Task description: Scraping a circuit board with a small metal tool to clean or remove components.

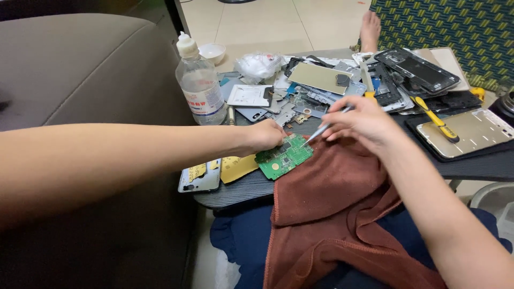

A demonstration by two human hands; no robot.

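A green circuit board (284, 158) lies at the near edge of a dark table (246, 190), partly on a brown towel (332, 203). My left hand (266, 135) rests on the board's upper left corner and pins it down. My right hand (364, 122) grips a thin metal tool, tweezers (321, 129) by the look of it, whose tip touches the board's top right part. My left forearm stretches in from the left edge.
A clear plastic bottle (201, 85) stands at the table's back left. Phone frames, back covers and screens (420, 69) lie piled behind. A yellow-handled screwdriver (436, 119) rests on a gold plate (474, 131). Grey sofa (80, 69) at left; someone's bare foot (370, 29) beyond.
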